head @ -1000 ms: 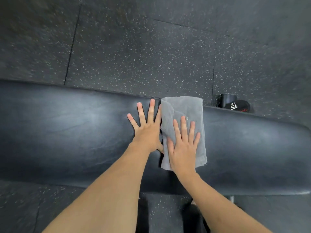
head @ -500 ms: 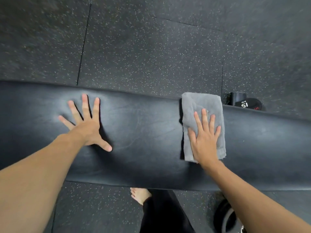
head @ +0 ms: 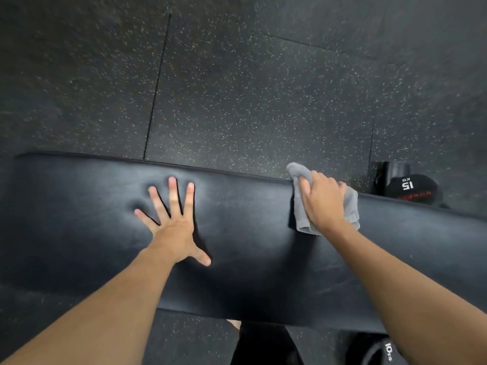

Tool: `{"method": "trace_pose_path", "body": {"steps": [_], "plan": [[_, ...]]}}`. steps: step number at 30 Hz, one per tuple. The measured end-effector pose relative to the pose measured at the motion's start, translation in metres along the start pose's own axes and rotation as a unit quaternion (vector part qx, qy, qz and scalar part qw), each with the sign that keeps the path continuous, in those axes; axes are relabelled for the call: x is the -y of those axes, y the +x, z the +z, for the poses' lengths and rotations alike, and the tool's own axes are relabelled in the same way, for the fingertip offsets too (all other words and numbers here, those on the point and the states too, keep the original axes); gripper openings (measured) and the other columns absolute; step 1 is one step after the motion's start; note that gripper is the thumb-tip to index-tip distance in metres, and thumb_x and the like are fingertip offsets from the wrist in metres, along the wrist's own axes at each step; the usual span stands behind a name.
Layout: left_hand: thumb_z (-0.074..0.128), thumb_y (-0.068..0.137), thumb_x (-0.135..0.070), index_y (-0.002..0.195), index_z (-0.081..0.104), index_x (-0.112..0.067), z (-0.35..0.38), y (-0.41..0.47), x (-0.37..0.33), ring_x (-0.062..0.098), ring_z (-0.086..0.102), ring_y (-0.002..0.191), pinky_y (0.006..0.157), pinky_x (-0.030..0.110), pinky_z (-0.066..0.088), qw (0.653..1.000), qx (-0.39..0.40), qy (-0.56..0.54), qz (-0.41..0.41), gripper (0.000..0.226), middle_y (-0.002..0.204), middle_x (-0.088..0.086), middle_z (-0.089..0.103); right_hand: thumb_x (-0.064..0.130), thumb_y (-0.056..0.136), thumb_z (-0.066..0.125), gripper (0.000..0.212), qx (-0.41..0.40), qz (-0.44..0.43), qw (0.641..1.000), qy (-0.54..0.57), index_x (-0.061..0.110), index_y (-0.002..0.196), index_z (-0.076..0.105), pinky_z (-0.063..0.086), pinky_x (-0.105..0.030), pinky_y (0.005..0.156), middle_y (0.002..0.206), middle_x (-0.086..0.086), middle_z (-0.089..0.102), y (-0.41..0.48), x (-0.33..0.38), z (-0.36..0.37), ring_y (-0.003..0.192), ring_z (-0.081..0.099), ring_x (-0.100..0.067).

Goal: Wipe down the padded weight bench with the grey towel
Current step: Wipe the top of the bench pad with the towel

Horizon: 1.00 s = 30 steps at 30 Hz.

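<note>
Dark speckled rubber floor (head: 250,101) fills the background, and across it runs the black padded bench (head: 250,246) we lean over. Our left hand (head: 175,227) lies flat on the padding with its fingers spread and holds nothing, the cushion dimpled beside the fingertips. Our right hand (head: 322,201) is clenched around the grey towel (head: 350,209), bunching it against the bench near the far edge (one corner pokes up past that edge). A weight marked 15 KG (head: 407,188) sits on the floor beyond the bench, just right of the towel.
</note>
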<state>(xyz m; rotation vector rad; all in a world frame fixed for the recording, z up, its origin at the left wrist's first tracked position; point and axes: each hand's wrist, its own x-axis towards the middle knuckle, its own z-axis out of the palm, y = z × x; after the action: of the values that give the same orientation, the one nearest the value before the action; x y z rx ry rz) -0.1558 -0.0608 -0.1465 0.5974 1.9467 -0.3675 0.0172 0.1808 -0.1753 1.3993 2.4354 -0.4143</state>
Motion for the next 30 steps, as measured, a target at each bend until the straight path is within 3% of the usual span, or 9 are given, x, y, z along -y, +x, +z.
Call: {"method": "trace_pose_path", "body": {"steps": [3, 7, 10, 12, 16, 18, 21, 26, 30], "plan": [[0.091, 0.04, -0.068, 0.129, -0.058, -0.027, 0.0, 0.0, 0.001, 0.053, -0.056, 0.123, 0.103, 0.082, -0.011, 1.0, -0.001, -0.01, 0.013, 0.178, 0.13, 0.012, -0.07, 0.042, 0.105, 0.03, 0.041, 0.064, -0.103, 0.993, 0.005, 0.013, 0.104, 0.059, 0.038, -0.049, 0.092, 0.107, -0.01, 0.07, -0.001, 0.074, 0.008, 0.1, 0.063, -0.037], [0.09, 0.044, -0.067, 0.123, -0.06, -0.02, 0.0, 0.003, 0.002, 0.052, -0.058, 0.119, 0.103, 0.083, -0.012, 1.0, 0.007, 0.0, 0.012, 0.175, 0.128, 0.013, -0.071, 0.042, 0.108, 0.033, 0.036, 0.138, -0.232, 0.962, 0.049, 0.014, 0.113, 0.056, 0.039, -0.046, 0.09, 0.117, -0.009, 0.067, -0.003, 0.192, 0.023, 0.107, 0.063, -0.036], [0.089, 0.046, -0.068, 0.118, -0.058, -0.013, -0.001, 0.003, 0.004, 0.052, -0.06, 0.116, 0.1, 0.081, -0.016, 1.0, 0.005, 0.001, 0.009, 0.173, 0.124, 0.015, -0.072, 0.044, 0.108, 0.033, 0.039, 0.123, -0.272, 0.954, 0.035, 0.016, 0.124, 0.055, 0.041, -0.045, 0.089, 0.122, -0.008, 0.066, -0.001, 0.211, 0.037, 0.11, 0.063, -0.035], [0.089, 0.046, -0.068, 0.126, -0.053, -0.015, 0.0, 0.002, 0.005, 0.051, -0.06, 0.116, 0.098, 0.081, -0.017, 1.0, -0.004, -0.006, 0.023, 0.171, 0.125, 0.014, -0.072, 0.045, 0.107, 0.032, 0.047, 0.059, -0.287, 0.955, 0.032, 0.02, 0.141, 0.052, 0.04, -0.046, 0.095, 0.133, -0.003, 0.064, -0.009, 0.192, 0.048, 0.117, 0.061, -0.031], [0.087, 0.048, -0.07, 0.135, -0.046, -0.021, 0.006, 0.002, 0.011, 0.05, -0.059, 0.12, 0.098, 0.079, -0.021, 0.998, -0.027, -0.014, 0.06, 0.167, 0.129, 0.012, -0.07, 0.041, 0.105, 0.031, 0.056, -0.047, -0.257, 0.964, 0.049, 0.022, 0.156, 0.038, 0.02, -0.054, 0.122, 0.163, 0.0, 0.039, -0.051, 0.16, 0.07, 0.151, 0.032, -0.03], [0.079, 0.051, -0.078, 0.144, -0.039, -0.021, 0.009, -0.001, 0.024, 0.047, -0.054, 0.129, 0.102, 0.077, -0.022, 0.992, -0.069, -0.005, 0.101, 0.161, 0.139, 0.009, -0.064, 0.037, 0.104, 0.031, 0.058, -0.061, -0.22, 0.973, 0.034, 0.024, 0.16, 0.028, 0.011, -0.056, 0.125, 0.169, 0.001, 0.024, -0.083, 0.152, 0.083, 0.157, 0.016, -0.031], [0.079, 0.057, -0.075, 0.153, -0.031, -0.03, 0.009, -0.005, 0.067, 0.036, -0.04, 0.145, 0.117, 0.072, -0.009, 0.982, -0.13, -0.002, 0.134, 0.153, 0.155, 0.003, -0.049, 0.04, 0.102, 0.029, 0.063, -0.051, -0.185, 0.981, 0.0, 0.027, 0.163, 0.015, 0.005, -0.058, 0.125, 0.172, 0.001, 0.011, -0.137, 0.145, 0.105, 0.158, 0.005, -0.032], [0.088, 0.044, -0.071, 0.156, -0.024, -0.033, -0.017, -0.015, 0.175, 0.043, -0.025, 0.15, 0.115, 0.074, 0.004, 0.984, -0.168, -0.052, -0.015, 0.163, 0.161, 0.004, -0.038, 0.044, 0.102, 0.03, 0.064, -0.03, -0.161, 0.986, -0.016, 0.03, 0.162, 0.013, 0.012, -0.066, 0.121, 0.172, -0.001, 0.011, -0.171, 0.158, 0.116, 0.157, 0.007, -0.038], [0.092, 0.038, -0.067, 0.151, -0.032, -0.043, -0.034, -0.006, 0.251, 0.039, -0.03, 0.15, 0.117, 0.073, 0.001, 0.988, -0.121, -0.088, -0.047, 0.169, 0.155, -0.006, -0.049, 0.048, 0.103, 0.027, 0.06, -0.019, -0.189, 0.982, 0.003, 0.033, 0.161, 0.02, 0.013, -0.066, 0.122, 0.171, 0.005, 0.011, -0.13, 0.18, 0.096, 0.158, 0.007, -0.034]]}}
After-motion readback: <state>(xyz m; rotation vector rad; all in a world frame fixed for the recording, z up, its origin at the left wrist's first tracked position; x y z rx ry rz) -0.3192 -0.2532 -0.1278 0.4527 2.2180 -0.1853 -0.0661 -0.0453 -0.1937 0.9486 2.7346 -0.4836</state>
